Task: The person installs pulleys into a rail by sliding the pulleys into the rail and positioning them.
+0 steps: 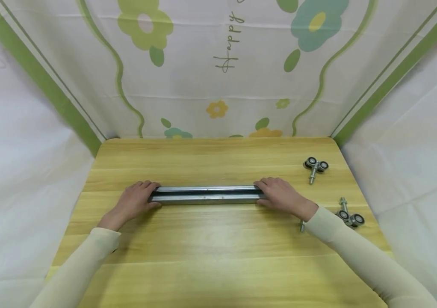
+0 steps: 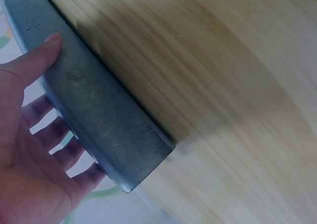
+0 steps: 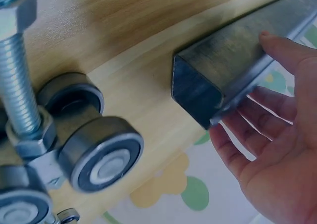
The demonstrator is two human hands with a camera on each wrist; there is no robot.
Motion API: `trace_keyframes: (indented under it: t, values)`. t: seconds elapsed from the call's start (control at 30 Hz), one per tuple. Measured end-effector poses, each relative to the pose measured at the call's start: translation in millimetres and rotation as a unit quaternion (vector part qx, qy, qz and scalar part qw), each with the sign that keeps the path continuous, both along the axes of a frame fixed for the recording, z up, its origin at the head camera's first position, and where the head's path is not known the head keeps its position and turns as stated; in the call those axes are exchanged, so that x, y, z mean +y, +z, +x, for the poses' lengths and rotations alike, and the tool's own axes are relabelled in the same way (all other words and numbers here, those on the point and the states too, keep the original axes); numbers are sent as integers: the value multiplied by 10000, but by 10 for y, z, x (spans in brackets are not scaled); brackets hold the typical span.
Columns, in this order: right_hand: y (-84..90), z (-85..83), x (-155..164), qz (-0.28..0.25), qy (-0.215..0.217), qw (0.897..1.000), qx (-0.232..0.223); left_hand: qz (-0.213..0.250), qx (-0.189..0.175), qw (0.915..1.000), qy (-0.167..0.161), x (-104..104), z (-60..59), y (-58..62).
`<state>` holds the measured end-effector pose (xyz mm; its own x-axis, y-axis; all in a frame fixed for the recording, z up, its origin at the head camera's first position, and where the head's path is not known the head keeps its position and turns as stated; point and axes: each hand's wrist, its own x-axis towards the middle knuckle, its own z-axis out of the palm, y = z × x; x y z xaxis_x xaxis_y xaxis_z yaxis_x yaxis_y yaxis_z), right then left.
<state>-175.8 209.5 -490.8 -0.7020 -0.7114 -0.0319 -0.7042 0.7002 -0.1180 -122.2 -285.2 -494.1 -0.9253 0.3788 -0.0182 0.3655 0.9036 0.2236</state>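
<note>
A straight metal channel rail [image 1: 208, 198] lies crosswise at the middle of the wooden table, its long slot facing up in the head view. My left hand [image 1: 135, 199] grips its left end, thumb [image 2: 47, 55] along the near side and fingers over the far edge. At the other end my right hand [image 1: 281, 196] holds it the same way. The right wrist view shows the hollow, squarish end of the rail [image 3: 233, 50] just past my fingers. In the left wrist view the flat side of the rail [image 2: 99, 100] runs down to its cut end.
Roller trolleys with threaded bolts rest on the table's right side: one farther back [image 1: 316, 166], another nearer [image 1: 351, 218]. A bolt end [image 1: 302, 226] pokes out beside my right sleeve, the rest hidden. A floral cloth [image 1: 195, 77] hangs behind the table [image 1: 211, 256]; white sheets flank it.
</note>
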Motion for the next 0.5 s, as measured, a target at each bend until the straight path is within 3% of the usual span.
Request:
trace_keyframes:
  t: [0.27, 0.5]
  values:
    - [219, 136, 270, -332, -532, 9980, 97, -20, -189, 9998, 100, 48, -2, -15]
    - [357, 201, 558, -335, -944, 9940, 448, 105, -275, 9994, 184, 22, -8, 8]
